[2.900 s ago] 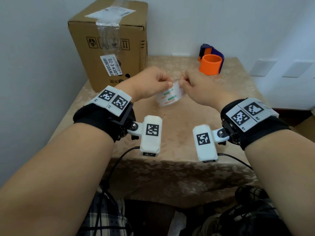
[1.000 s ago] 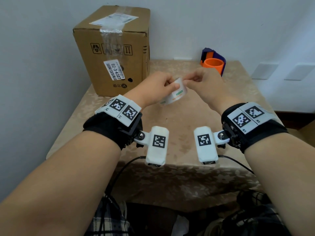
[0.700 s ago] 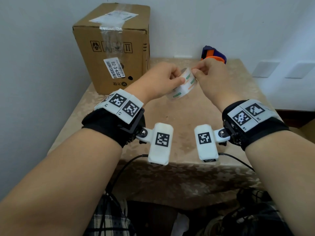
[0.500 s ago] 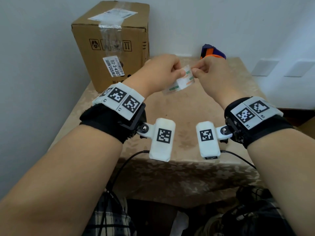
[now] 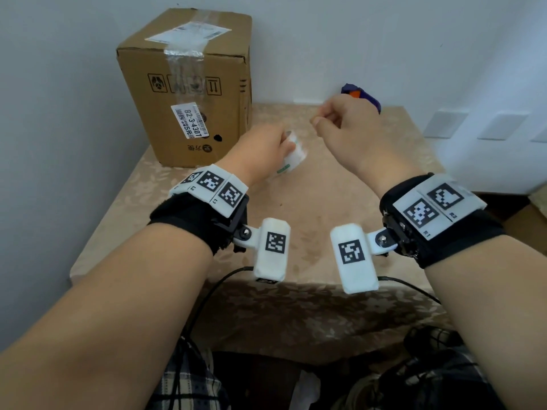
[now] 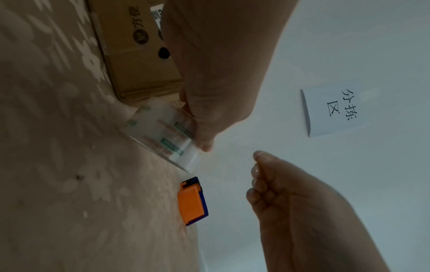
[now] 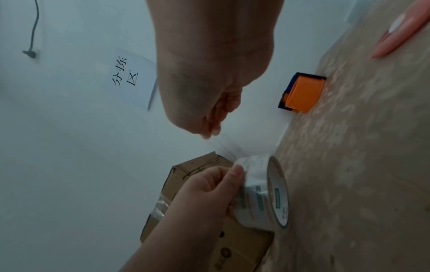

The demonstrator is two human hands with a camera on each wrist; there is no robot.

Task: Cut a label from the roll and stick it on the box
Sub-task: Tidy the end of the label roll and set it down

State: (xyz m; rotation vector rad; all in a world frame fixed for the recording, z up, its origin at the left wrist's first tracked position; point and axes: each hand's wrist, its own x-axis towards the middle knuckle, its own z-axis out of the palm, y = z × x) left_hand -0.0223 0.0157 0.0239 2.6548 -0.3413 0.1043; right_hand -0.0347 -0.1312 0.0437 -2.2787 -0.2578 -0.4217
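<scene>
My left hand (image 5: 282, 145) grips the roll of white labels (image 5: 291, 161) with green and orange print, low over the beige tablecloth in front of the cardboard box (image 5: 189, 84). My right hand (image 5: 319, 116) is up and to the right of the roll, fingers curled, pinching the loose end. In the right wrist view a thin clear strip (image 7: 225, 147) runs from my right fingertips (image 7: 209, 133) down to the roll (image 7: 263, 193), which my left hand (image 7: 232, 176) holds. The left wrist view shows the roll (image 6: 163, 132) beside the box (image 6: 137, 60), with my right hand (image 6: 256, 165) apart from it.
An orange and blue cutter (image 5: 359, 96) stands at the table's back edge against the wall, behind my right hand. The box fills the back left corner. A paper sign (image 6: 335, 110) hangs on the wall. The table's front edge (image 5: 296, 279) lies under my wrists.
My hands have come apart. The left has lowered the roll toward the table while the right has drawn back up and to the right, pulling a strip off the roll.
</scene>
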